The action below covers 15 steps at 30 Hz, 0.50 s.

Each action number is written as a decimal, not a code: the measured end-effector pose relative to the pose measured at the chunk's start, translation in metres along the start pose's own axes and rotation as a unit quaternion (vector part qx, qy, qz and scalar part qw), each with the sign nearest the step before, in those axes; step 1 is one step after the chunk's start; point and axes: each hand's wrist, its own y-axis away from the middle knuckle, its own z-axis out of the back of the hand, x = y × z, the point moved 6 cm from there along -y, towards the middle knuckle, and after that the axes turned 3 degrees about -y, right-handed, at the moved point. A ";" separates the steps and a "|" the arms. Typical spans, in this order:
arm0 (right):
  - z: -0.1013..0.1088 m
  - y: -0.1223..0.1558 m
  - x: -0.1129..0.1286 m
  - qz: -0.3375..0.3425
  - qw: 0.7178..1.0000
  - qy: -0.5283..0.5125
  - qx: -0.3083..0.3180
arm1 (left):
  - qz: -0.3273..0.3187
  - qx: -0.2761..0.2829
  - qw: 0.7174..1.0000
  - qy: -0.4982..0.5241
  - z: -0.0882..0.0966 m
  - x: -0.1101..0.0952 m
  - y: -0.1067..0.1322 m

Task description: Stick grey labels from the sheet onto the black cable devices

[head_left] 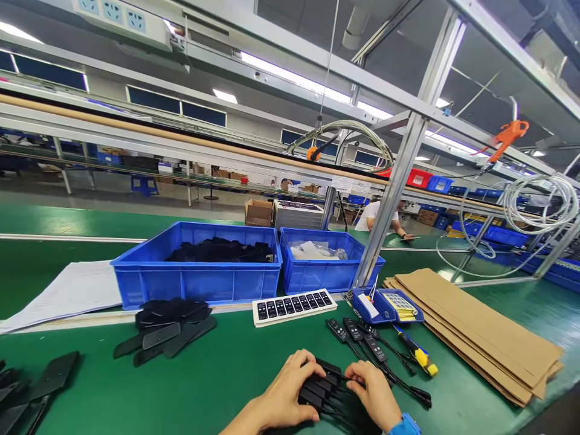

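Head cam, the only view here. Bottom centre of the frame: both hands are on a small bundle of black remote-style controllers (322,386) with cables, lying on the green belt (217,374). The left hand (285,393) is curled over the bundle's left side, fingers clamped on it, and the right hand (376,396) grips its right end, so the bundle sits squeezed between the two of them.

How far along? Looks like mid-batch to me. Just above and right of the hands, a few loose controllers (357,338) lie fanned out on the belt, not gathered in. A sheet of button labels (293,305) sits in the middle of the frame, apparently full. Left of centre there's a pile of black flat covers (167,326), and the big blue bin (197,266) behind it holds plenty more black parts, so lots left.

The right side has a yellow-handled screwdriver (419,353) and a stack of cardboard sheets (475,326), neither touched.
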 end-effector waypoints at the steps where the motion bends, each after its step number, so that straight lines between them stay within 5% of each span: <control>1: 0.000 0.000 0.001 0.008 1.000 -0.008 0.011 | -0.002 0.001 1.000 -0.013 0.000 0.001 0.000; 5: 0.002 -0.011 -0.003 0.006 0.999 -0.027 0.032 | -0.014 0.057 0.996 -0.067 -0.008 0.012 0.001; 10: 0.003 -0.041 -0.024 -0.108 0.992 0.042 -0.057 | -0.016 0.080 0.996 -0.046 -0.008 0.014 0.004; 15: -0.001 -0.033 -0.014 -0.054 0.998 0.024 -0.038 | -0.004 0.094 0.995 -0.038 -0.006 0.010 0.005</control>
